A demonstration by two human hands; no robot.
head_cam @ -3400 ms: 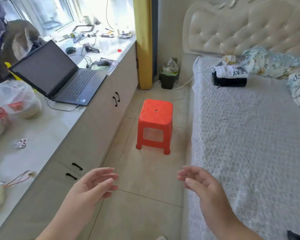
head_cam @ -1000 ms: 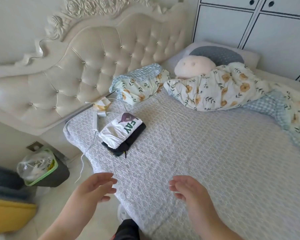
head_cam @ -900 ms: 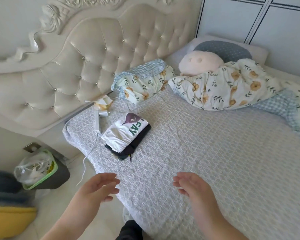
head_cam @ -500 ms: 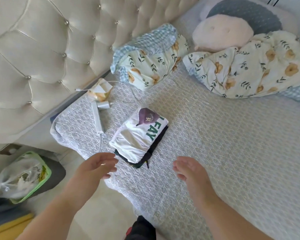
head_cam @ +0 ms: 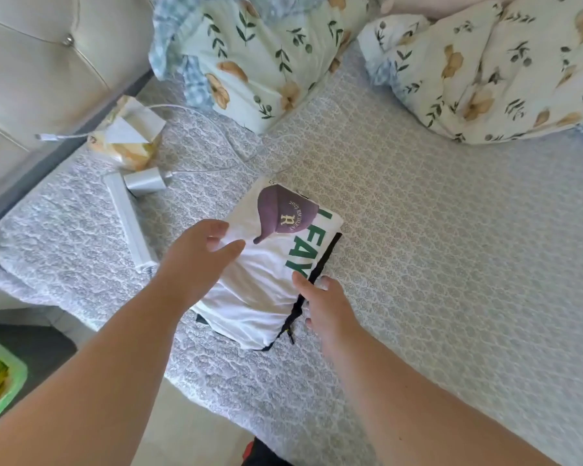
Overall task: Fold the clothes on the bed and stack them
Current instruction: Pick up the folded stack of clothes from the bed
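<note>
Left hand [head_cam: 196,253] lay open on white T-shirt [head_cam: 266,264]; right hand [head_cam: 320,301] touched, fingers relaxed, black garment [head_cam: 320,264] beneath, near bed [head_cam: 451,264] corner. Risk: uneven lift could spill the folds.

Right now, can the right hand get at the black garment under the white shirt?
Probably yes: the right hand already touches the black garment where its edge shows beside the white shirt, and nothing lies between them.

— What's the white T-shirt [head_cam: 260,280] made of?
— Smooth matt cloth. The bed cover [head_cam: 435,237] is textured, quilted fabric; the headboard [head_cam: 48,62] looks like glossy tufted leather.
</note>
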